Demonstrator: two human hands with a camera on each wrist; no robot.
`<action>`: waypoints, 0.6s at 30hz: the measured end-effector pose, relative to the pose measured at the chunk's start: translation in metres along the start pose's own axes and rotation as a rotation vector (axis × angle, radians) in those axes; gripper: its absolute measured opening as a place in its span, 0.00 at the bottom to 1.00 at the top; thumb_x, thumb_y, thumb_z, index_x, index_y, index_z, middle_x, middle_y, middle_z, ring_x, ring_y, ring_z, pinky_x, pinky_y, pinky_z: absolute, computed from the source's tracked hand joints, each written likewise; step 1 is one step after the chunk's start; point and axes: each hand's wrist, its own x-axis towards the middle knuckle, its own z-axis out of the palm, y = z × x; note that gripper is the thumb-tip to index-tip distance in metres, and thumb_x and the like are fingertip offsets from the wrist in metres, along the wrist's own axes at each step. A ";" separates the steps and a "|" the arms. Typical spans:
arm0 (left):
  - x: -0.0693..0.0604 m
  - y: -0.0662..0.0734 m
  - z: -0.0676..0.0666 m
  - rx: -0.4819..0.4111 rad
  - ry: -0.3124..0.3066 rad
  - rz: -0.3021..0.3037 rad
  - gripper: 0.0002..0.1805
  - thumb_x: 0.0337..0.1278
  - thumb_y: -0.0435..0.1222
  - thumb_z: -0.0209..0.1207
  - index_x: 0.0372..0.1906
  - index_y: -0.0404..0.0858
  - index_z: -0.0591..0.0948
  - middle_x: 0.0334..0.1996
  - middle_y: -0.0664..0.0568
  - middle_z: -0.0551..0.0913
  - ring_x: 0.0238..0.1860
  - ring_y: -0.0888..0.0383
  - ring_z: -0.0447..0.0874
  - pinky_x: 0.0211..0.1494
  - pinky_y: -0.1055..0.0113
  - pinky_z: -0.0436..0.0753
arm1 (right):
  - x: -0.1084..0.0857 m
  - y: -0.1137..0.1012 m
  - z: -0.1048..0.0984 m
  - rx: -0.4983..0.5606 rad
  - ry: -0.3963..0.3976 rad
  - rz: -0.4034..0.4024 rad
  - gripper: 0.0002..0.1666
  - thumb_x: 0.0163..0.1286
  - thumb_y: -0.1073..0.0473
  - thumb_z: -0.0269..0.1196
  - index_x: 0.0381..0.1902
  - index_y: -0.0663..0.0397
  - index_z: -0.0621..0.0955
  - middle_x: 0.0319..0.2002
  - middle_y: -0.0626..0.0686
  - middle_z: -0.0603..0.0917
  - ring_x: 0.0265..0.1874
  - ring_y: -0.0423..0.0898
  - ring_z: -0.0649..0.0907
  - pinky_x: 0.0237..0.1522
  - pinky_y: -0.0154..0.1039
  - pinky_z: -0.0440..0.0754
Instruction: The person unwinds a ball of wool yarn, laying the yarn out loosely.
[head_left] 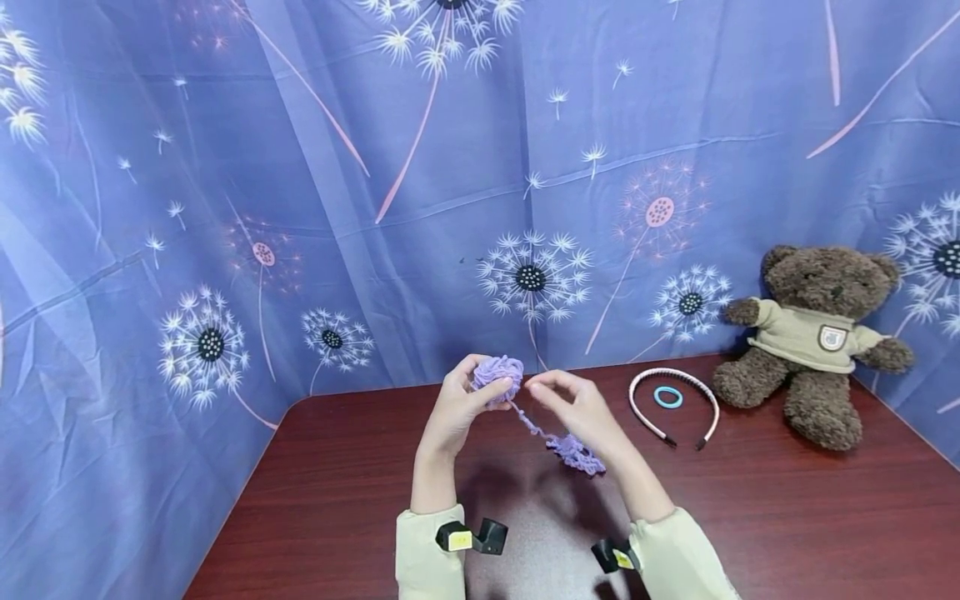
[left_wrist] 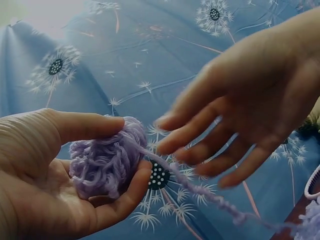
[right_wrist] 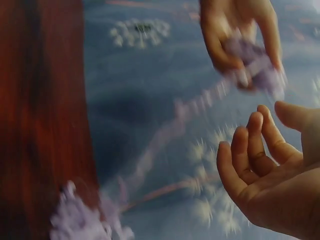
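My left hand (head_left: 452,412) holds a ball of lilac yarn (head_left: 497,372) above the table, the thumb pressed on one side and fingers round the other. A crinkled yarn strand (left_wrist: 200,191) runs down from the ball to a loose heap of the same yarn (head_left: 576,455), which lies on the tabletop. Close to the ball, on its right, is my right hand (head_left: 588,417). Its fingers (right_wrist: 241,150) are spread and lightly bent, and no yarn shows between them in the wrist views. The right wrist view is blurred around the ball.
To the right on the dark red wooden table (head_left: 330,483) lie a pale headband (head_left: 636,400) and a small turquoise ring (head_left: 657,395) inside its curve. A brown teddy bear (head_left: 806,342) in a light top sits at the back right. Blue dandelion-print cloth (head_left: 450,275) hangs behind the table.
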 end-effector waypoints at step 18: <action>0.001 -0.002 -0.001 -0.036 0.069 -0.019 0.21 0.57 0.23 0.57 0.56 0.28 0.69 0.36 0.55 0.81 0.32 0.65 0.82 0.36 0.72 0.83 | -0.005 -0.003 0.016 0.014 -0.139 -0.038 0.15 0.72 0.54 0.58 0.39 0.63 0.80 0.22 0.43 0.75 0.22 0.35 0.75 0.24 0.31 0.77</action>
